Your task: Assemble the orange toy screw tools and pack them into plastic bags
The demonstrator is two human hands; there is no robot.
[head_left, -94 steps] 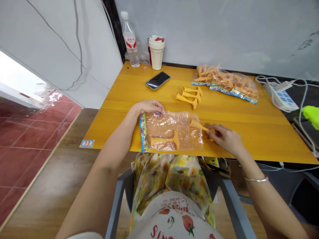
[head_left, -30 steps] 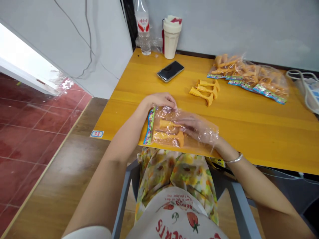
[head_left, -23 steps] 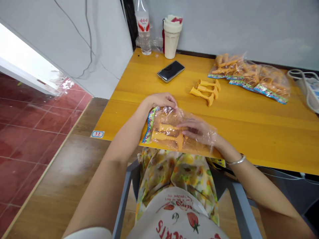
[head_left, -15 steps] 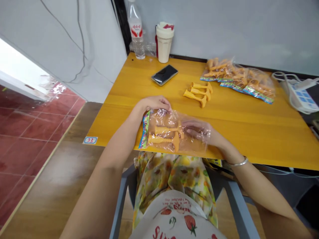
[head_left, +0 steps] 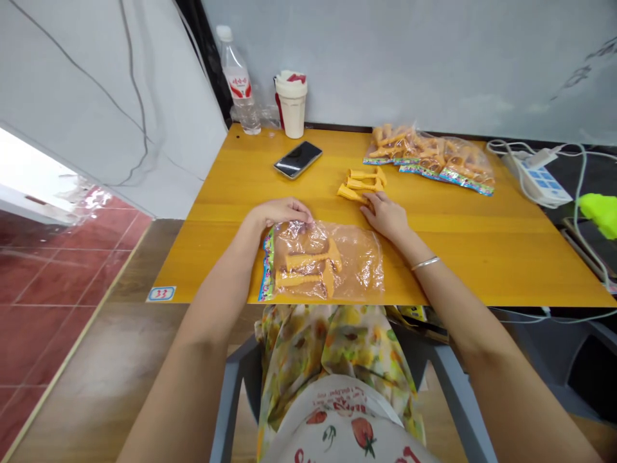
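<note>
Orange plastic toy pieces (head_left: pixel 308 260), two with T-shaped heads, lie side by side inside a clear plastic bag (head_left: pixel 359 267). The bag sits flat at the front edge of the yellow wooden desk (head_left: pixel 482 263), its near side right along that edge and its printed foil strip (head_left: pixel 267 267) at the left end.

Your left hand (head_left: pixel 282 212) lies across the bag's top edge near the strip, fingers together and curled down onto the film. It seems placed to pin the bag against sliding, though I can't tell whether the thumb has gone under the film. Your right hand (head_left: pixel 385 217) is outside the bag, fingers loosely together and reaching back, with the fingertips (head_left: pixel 370 200) touching a small heap of loose orange toy pieces (head_left: pixel 361 183). I can't tell whether they pinch one. A silver bangle (head_left: pixel 425 262) circles that wrist.

Filled bags of the same toys (head_left: pixel 429 157) lie together towards the back right, just beyond the loose heap, which keeps those pieces within your right hand's reach. A black phone (head_left: pixel 297 159), a water bottle (head_left: pixel 238 83) and a lidded cup (head_left: pixel 291 103) stand towards the back left, well away from your hands. Open desk runs from the bag to the right edge, with a narrower strip on the left, out to a numbered sticker (head_left: pixel 161 294) at the front-left corner.
</note>
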